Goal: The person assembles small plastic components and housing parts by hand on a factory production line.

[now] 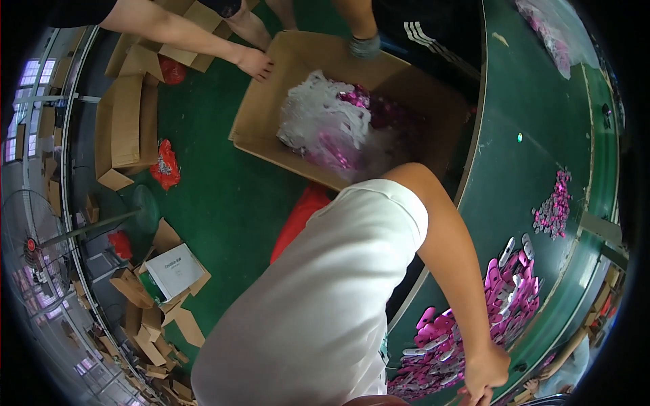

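Note:
My left arm, in a white sleeve, reaches across the view to the green worktable [521, 176]. My left hand [486, 369] is closed, fingers pointing down, beside a heap of shiny pink and silver oblong pieces [504, 298]. Whatever its fingers hold, if anything, is hidden near the lower edge. My right hand is out of view. Beyond my arm, a large open cardboard box [264, 118] contains crumpled clear plastic bags [318, 111] and pink shiny pieces. Another person's bare hand [256, 62] is at its rim; a grey-gloved hand [365, 46] touches the far side.
A smaller pile of pink pieces [554, 206] and a clear bag [552, 37] lie farther along the table. Open cartons [128, 122], red bags [166, 166] and a standing fan [34, 247] are at left. Another person [569, 369] is at lower right.

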A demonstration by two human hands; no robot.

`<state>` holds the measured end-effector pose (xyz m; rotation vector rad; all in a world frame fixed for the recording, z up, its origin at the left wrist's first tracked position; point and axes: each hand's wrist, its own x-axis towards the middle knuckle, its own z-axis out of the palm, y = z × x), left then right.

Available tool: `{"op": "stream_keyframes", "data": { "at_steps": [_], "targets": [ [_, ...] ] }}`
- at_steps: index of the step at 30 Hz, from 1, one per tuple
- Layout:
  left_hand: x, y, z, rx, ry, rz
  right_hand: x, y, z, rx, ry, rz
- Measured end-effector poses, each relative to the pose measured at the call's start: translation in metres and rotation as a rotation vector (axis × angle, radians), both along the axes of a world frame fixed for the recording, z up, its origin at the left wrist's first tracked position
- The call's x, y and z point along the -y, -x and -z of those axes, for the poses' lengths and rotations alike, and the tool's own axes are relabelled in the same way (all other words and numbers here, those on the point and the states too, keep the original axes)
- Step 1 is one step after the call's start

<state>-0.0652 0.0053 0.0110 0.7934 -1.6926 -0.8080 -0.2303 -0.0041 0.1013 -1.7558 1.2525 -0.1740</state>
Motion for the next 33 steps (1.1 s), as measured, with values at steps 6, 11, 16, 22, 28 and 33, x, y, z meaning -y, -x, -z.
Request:
{"op": "stream_keyframes", "data": {
  "at_steps": [6,11,16,22,28,33],
  "targets": [
    [-0.087,-0.030,-0.029,-0.265,0.089,-0.018,-0.016,0.026,-0.003,-0.029,0.040,-0.102],
    [-0.088,-0.012,0.003,-0.328,0.068,-0.062,-0.022,0.042,0.003,-0.049,0.070,-0.235],
    [-0.095,-0.027,0.002,-0.234,0.043,0.023,-0.033,0.050,0.007,-0.071,0.100,-0.365],
    [-0.087,-0.012,0.012,-0.122,-0.104,-0.126,-0.044,0.021,0.019,-0.205,0.130,-0.300],
    [-0.099,-0.048,-0.010,-0.205,-0.258,0.048,-0.050,0.034,0.030,-0.103,0.120,-0.170],
    [-0.084,-0.036,-0.009,-0.062,-0.154,-0.063,-0.050,0.019,0.032,-0.013,-0.059,-0.023]
  ]
}}
